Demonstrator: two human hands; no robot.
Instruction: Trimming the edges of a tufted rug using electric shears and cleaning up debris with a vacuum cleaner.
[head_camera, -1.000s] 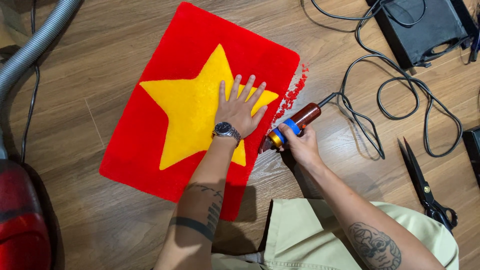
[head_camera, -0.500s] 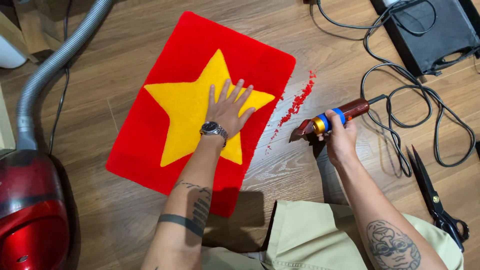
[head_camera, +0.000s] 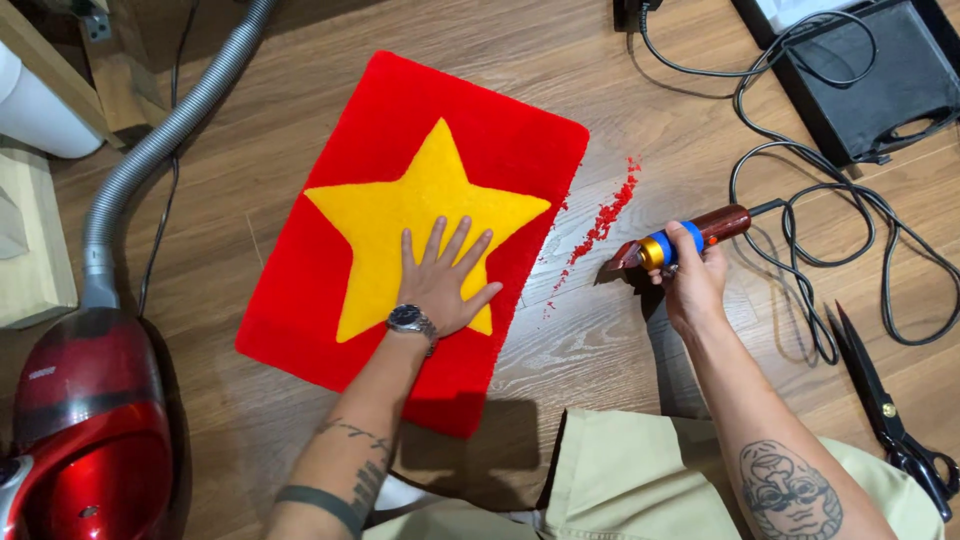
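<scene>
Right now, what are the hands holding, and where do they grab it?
The right hand grips the brown corded electric trimmer around its body. The left hand holds nothing, pressing flat on the red rug.

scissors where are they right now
In the head view the black scissors lie on the wooden floor at the far right, beyond the right hand and just below the looped black cable.

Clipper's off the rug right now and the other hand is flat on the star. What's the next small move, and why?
Probably bring the clipper in the right hand back to the rug at its right edge. Red fluff lies on the floor along that edge, suggesting trimming there, and the left hand pins the rug flat.
</scene>
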